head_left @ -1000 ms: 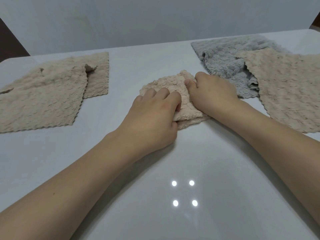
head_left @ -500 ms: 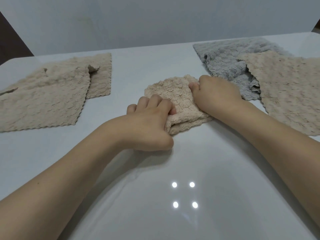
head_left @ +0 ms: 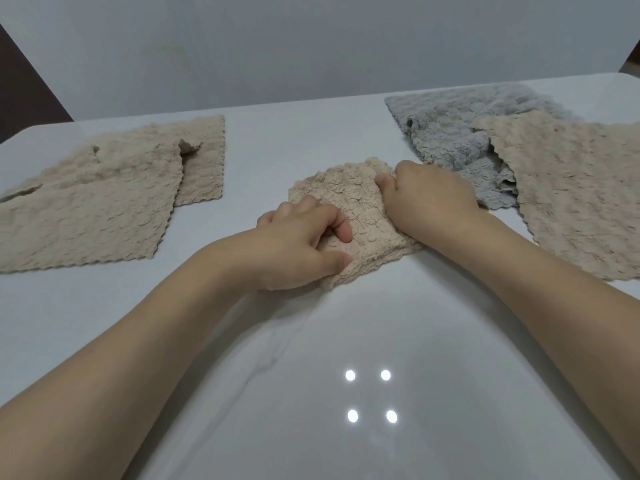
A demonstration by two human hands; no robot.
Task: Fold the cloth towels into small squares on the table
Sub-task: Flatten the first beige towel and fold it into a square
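Left hand (head_left: pixel 298 244) is pinching the near-left edge of the folded beige towel (head_left: pixel 349 202) mid-counter (head_left: pixel 277 140), right hand (head_left: pixel 429 199) curling closed on its far-right corner; plush layers are probably risking springing apart if either grip is loosening.

No text, label, brand, number or sign can be read on anything here.
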